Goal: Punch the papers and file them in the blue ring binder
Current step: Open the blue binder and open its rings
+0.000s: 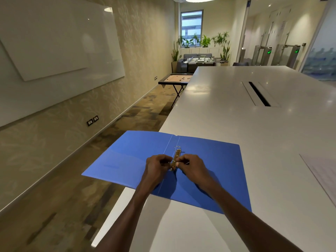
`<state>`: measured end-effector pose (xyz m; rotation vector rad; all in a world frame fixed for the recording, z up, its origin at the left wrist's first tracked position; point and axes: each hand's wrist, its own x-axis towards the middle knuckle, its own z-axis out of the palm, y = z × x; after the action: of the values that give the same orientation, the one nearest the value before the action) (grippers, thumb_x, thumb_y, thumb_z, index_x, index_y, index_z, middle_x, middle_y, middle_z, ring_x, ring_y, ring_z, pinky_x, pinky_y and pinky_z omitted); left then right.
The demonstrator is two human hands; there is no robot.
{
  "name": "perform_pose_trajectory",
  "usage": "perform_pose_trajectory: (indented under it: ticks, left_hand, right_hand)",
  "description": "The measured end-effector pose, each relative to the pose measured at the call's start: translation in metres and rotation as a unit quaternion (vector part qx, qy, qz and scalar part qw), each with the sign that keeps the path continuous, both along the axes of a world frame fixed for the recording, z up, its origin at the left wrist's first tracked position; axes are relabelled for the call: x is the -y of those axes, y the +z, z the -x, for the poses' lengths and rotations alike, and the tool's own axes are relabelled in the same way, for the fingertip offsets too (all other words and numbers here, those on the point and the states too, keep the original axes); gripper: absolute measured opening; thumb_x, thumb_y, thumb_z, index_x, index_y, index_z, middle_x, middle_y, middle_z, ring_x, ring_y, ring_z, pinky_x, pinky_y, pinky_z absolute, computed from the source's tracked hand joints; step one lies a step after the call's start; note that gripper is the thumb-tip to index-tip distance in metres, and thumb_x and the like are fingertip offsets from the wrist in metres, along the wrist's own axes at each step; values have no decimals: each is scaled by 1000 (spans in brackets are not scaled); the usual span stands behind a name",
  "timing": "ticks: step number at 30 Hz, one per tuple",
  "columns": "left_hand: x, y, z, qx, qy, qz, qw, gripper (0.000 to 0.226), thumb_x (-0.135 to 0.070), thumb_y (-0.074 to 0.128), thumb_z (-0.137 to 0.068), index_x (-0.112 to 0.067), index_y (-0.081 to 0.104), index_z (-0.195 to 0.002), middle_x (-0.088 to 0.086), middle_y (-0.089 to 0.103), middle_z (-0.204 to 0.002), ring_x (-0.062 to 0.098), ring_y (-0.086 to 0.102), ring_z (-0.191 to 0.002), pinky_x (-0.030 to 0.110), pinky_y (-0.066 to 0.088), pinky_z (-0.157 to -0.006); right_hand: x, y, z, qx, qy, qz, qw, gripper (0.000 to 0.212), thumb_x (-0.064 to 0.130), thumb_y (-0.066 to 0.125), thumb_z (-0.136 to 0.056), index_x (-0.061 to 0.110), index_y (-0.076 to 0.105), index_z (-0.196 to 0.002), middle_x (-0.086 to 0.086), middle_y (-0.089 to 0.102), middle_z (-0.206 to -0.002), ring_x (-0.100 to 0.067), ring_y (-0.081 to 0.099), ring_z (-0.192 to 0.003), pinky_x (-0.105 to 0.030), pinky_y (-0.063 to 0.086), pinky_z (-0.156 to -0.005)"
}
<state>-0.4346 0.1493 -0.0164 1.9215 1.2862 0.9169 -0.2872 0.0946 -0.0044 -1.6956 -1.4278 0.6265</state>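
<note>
An open blue plastic ring binder (209, 164) lies flat on the white glossy counter (254, 128), low in the centre of the frame, with its left cover jutting out past the counter's left edge over the patterned brown carpet floor (127, 128). Along its spine sits the brass-coloured metal ring mechanism (175, 158); the far ring stands closed, while the near ring appears parted, its thin wire ends leading off to both sides.

Both hands meet over the near end of the mechanism. The left hand (157, 165) has its grip curled and pinching the wire half on the left side of the mechanism. The right hand (190, 165) is likewise curled, its fingertips pinching the wire half that pokes out to the right. Both forearms reach in from the bottom edge of the frame.

At the right edge of the frame, well apart from the binder, a white printed paper sheet (325, 177) lies flat on the counter, partly cut off. Further up the counter a dark cable slot (259, 94) runs lengthwise.
</note>
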Motion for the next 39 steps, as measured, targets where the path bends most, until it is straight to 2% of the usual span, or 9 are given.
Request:
perform_pose_trajectory:
  ticks: [2,6,10,14,18,23,27,31,39]
  left_hand:
    - [-2,-2,1,3,-12,-13,1000,15,-1,71,-85,-4,76,-98,3,73,-86,-1,66,-71,6,49,-63]
    - [-7,-7,2,11,-5,-18,1000,12,-3,72,-85,-6,77,-96,6,76,-86,-8,66,-67,6,49,-63]
    - [-8,-9,-2,7,22,-27,999,10,-11,76,-83,-9,79,-92,2,76,-82,-1,67,-67,8,51,-64]
    - [-8,-13,-4,5,42,-22,999,8,-20,76,-82,-15,81,-87,-5,76,-76,-2,68,-67,17,56,-64]
    - [-8,-13,-6,9,60,-7,998,8,-21,77,-81,-16,81,-86,-7,75,-72,-2,68,-65,8,51,-59]
    - [-8,-11,-6,36,70,35,996,4,-19,79,-79,-18,81,-82,-12,72,-66,-3,67,-64,8,49,-53]
    - [-12,-12,-5,52,90,74,992,3,-16,80,-77,-17,80,-80,-7,73,-67,4,69,-61,11,51,-51]
    - [-17,-11,-1,50,71,101,991,6,-15,81,-77,-12,81,-82,0,75,-72,10,71,-65,21,59,-60]
    - [-11,-11,-3,58,79,87,991,11,-16,80,-79,-10,80,-88,0,75,-74,11,70,-67,16,54,-59]
  right_hand:
    - [-7,-7,4,-17,-6,-1,1000,14,19,67,-87,9,74,-93,-7,72,-90,-19,65,-81,-37,53,-77]
    - [-18,-17,3,-11,-5,8,1000,17,23,64,-89,8,71,-91,-9,72,-87,-23,66,-81,-42,55,-77]
    - [-22,-21,-2,8,42,30,999,22,27,56,-94,9,68,-89,-5,72,-81,-16,67,-76,-36,55,-77]
    - [-25,-21,-6,-7,67,45,997,27,31,49,-98,17,63,-79,-2,68,-75,-7,59,-63,-24,47,-63]
    - [-27,-21,-8,-58,76,58,994,28,28,49,-98,18,62,-75,-3,64,-73,-7,56,-62,-21,44,-62]
    - [-28,-21,-13,-89,83,70,990,29,23,49,-97,8,67,-81,-2,64,-72,-2,55,-58,-13,40,-56]
    - [-28,-22,-16,-105,94,71,988,29,17,47,-98,11,65,-76,0,65,-71,0,56,-57,-13,42,-54]
    - [-28,-21,-19,-117,113,73,984,30,14,46,-97,14,64,-73,-2,64,-69,-5,55,-59,-17,42,-54]
    - [-26,-19,-22,-144,129,68,979,27,20,50,-97,6,69,-84,-7,67,-75,-7,56,-61,-17,43,-55]
